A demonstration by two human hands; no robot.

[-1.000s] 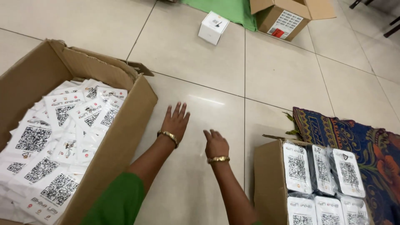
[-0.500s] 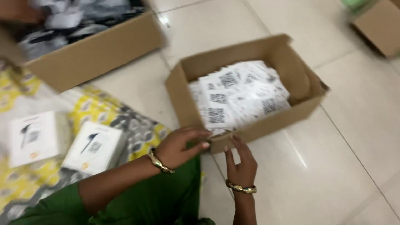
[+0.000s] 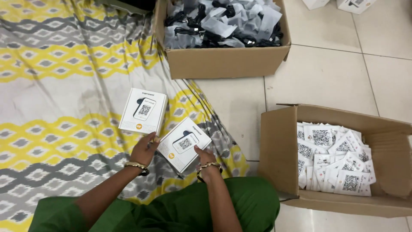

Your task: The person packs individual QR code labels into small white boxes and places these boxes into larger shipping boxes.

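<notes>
1. White box (image 3: 183, 145): a small flat carton with a printed code panel on its top face, held tilted between both hands above the patterned cloth (image 3: 64, 86), near that cloth's right edge. Half a second ago the hands were at the front wall of the carton of leaflets; now they are on this box, and the view has swung left so that the cloth fills most of the frame.
2. Left hand (image 3: 145, 149): fingers curled and closed against the left edge of the white box, thumb on its upper rim; a gold bangle sits at the wrist.
3. Right hand (image 3: 205, 158): fingers bent and closed on the lower right corner of the white box, supporting it from below; it too wears a gold bangle.
4. Second white box (image 3: 143, 111): same kind, lying flat on the cloth just beyond the left hand's fingertips, apart from the held box.
5. Carton of leaflets (image 3: 279, 146): open brown cardboard, standing on the tiled floor (image 3: 326, 73) just past the cloth's right edge, filled with white printed sheets; earlier it lay directly in front of the hands, now it is to their right.
6. Carton of cables (image 3: 227, 62): open brown cardboard at the cloth's far right corner, holding black cords in grey wrappers.
7. Green garment (image 3: 189, 210): covers the person's lap at the near edge.
</notes>
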